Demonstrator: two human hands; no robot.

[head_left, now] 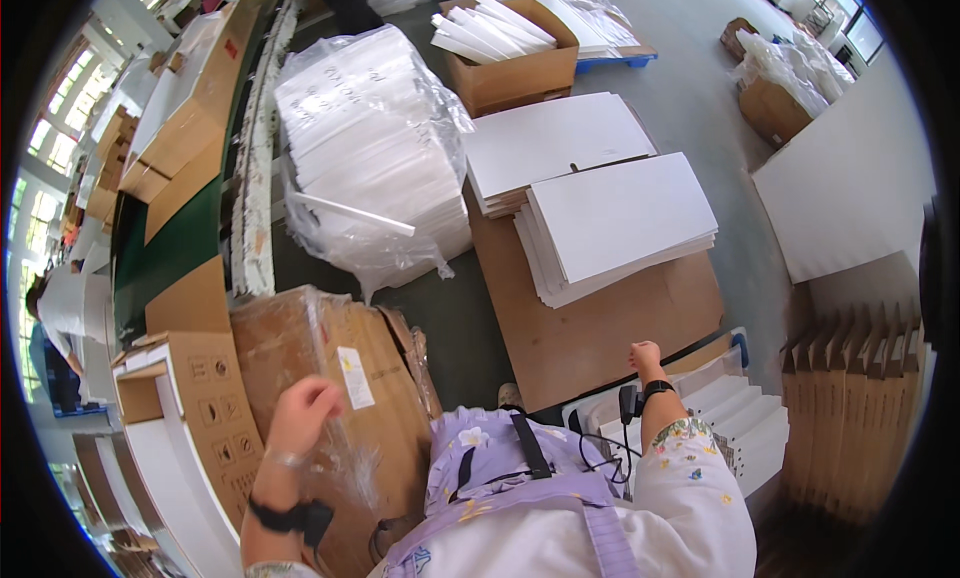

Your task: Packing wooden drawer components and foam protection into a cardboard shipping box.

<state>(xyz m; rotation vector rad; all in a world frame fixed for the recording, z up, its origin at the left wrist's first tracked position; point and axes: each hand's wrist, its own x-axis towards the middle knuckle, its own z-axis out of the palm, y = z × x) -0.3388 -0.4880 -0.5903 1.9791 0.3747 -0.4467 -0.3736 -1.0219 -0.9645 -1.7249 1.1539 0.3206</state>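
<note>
My left hand (306, 414) is raised over a large brown cardboard box (385, 378) wrapped in clear film, with a white label on its side. Motion smears its fingers, which look bent. My right hand (646, 357) has its fingers curled in, and nothing shows in them. It hovers near the front edge of a brown cardboard sheet (540, 368), above several white slotted pieces (745, 423). Beyond it, a stack of flat white panels (625, 218) lies on the sheet, next to a second stack of white panels (560, 138).
A tall plastic-wrapped bundle of white pieces (370, 148) stands ahead. Behind it, an open carton (515, 68) holds white strips. A green conveyor belt (180, 263) with cartons runs along the left. Folded brown cartons (850, 408) stand at right. A person (80, 308) is at far left.
</note>
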